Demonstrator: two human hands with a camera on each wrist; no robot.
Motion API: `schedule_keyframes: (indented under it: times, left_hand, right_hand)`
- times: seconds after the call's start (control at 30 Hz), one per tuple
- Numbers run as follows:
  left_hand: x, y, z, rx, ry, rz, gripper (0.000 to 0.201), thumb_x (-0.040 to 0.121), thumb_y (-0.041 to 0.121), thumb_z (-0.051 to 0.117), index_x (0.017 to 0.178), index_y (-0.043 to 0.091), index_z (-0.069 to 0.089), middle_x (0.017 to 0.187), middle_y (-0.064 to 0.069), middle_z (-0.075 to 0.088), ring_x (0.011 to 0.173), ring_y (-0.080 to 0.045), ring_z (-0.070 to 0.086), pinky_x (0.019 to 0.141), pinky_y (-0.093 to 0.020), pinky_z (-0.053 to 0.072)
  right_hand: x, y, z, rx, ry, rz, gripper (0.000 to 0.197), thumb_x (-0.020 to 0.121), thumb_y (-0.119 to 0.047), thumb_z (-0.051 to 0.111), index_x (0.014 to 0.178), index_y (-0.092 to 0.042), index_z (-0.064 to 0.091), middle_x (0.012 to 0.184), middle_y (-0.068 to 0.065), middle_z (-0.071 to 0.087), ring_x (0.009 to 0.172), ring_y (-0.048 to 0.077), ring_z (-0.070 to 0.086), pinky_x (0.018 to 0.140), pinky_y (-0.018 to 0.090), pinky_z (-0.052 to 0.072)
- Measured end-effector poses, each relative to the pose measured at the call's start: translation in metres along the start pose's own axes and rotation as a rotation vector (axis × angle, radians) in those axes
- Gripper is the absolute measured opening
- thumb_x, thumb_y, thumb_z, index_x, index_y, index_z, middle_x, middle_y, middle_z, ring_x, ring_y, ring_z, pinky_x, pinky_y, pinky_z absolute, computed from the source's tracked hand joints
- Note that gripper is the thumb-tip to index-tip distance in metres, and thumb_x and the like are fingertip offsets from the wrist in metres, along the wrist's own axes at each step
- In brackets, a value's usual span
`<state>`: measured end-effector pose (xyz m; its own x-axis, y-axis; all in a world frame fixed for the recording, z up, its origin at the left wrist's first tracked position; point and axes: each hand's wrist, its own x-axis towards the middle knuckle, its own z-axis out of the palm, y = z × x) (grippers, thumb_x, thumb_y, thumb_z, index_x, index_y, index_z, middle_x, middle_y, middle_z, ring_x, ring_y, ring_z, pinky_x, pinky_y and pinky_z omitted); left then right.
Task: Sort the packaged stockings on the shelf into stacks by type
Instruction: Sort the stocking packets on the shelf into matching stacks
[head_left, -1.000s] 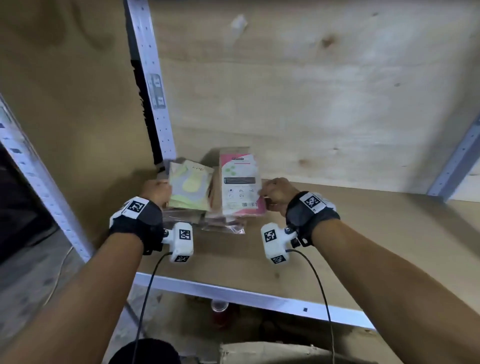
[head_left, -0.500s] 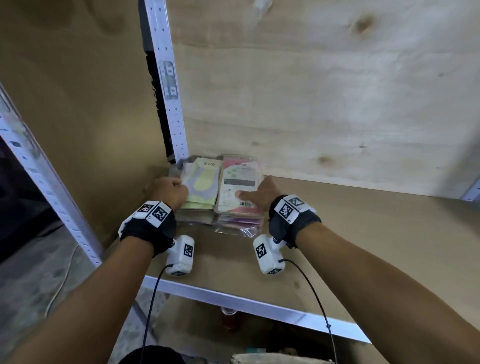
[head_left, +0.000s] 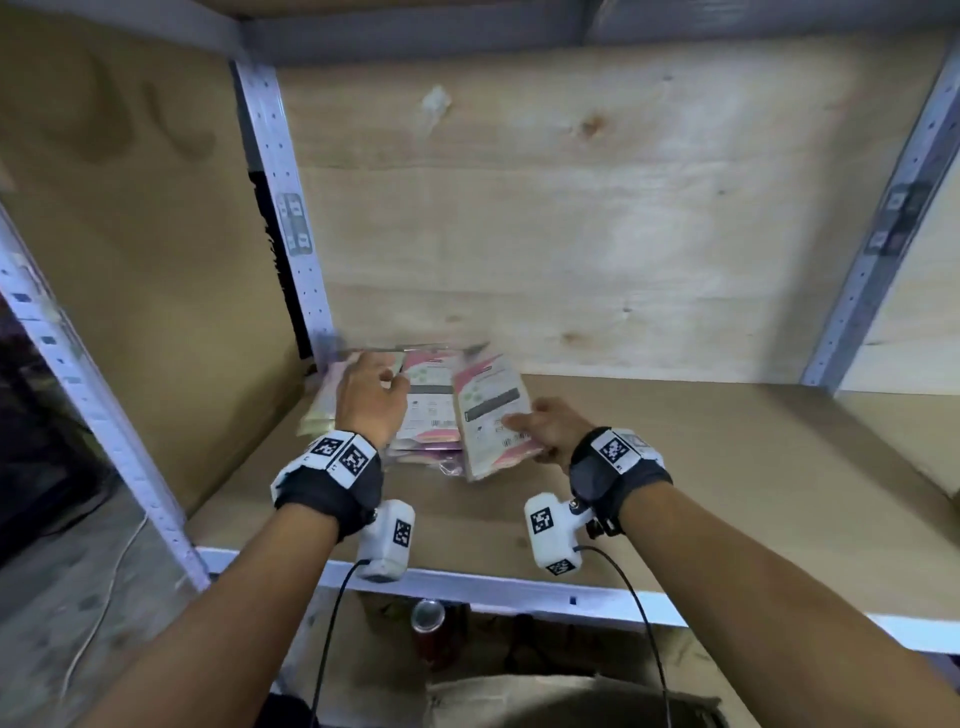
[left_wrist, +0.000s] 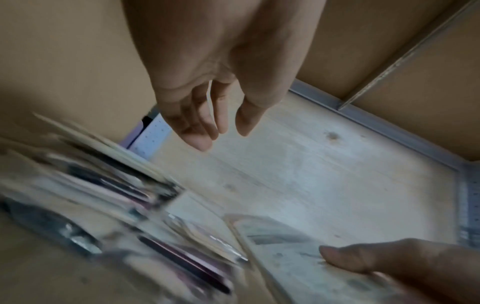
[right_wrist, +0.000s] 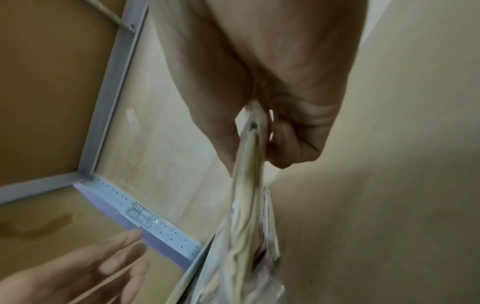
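Two stacks of packaged stockings lie in the back left corner of the shelf: a yellow-green stack and a pink-and-white stack. My right hand pinches one pink-and-white package by its near edge, thumb on top, and holds it tilted just right of the pink stack. The right wrist view shows that package edge-on between thumb and fingers. My left hand hovers over the yellow-green stack with relaxed fingers and holds nothing. The stacks are blurred in the left wrist view.
A perforated metal upright stands right behind the stacks; another rises at the far right. Bare shelf board stretches to the right. The shelf's metal front edge runs below my wrists, with a red can underneath.
My right hand has lifted the top pink-and-white package off its stack and drawn it right. My left hand has come up off the yellow-green stack. The head view has tilted upward.
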<state>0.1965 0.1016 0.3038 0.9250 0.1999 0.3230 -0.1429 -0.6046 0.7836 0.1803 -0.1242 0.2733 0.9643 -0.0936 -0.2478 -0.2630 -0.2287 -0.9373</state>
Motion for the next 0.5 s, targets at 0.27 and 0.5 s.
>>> schedule_keyframes:
  times: [0.27, 0.5]
  left_hand:
    - [-0.054, 0.079, 0.052, -0.563, -0.583, -0.355, 0.068, 0.088, 0.053, 0.067, 0.140, 0.012, 0.048, 0.126, -0.010, 0.061, 0.089, -0.026, 0.074, 0.051, -0.022, 0.057]
    - [-0.056, 0.111, 0.097, -0.807, -0.548, -0.484, 0.052, 0.080, 0.042, 0.080, 0.111, 0.007, 0.059, 0.110, -0.021, 0.065, 0.096, -0.029, 0.071, 0.060, -0.032, 0.062]
  right_hand:
    - [-0.079, 0.009, -0.071, -0.187, 0.190, -0.303, 0.022, 0.084, -0.009, 0.072, 0.089, -0.010, 0.051, 0.082, 0.004, 0.061, 0.073, 0.028, 0.063, 0.052, 0.032, 0.051]
    - [-0.101, 0.028, -0.104, -0.574, 0.305, -0.632, 0.017, 0.080, -0.017, 0.073, 0.091, -0.020, 0.061, 0.095, 0.007, 0.057, 0.083, 0.019, 0.054, 0.071, 0.029, 0.045]
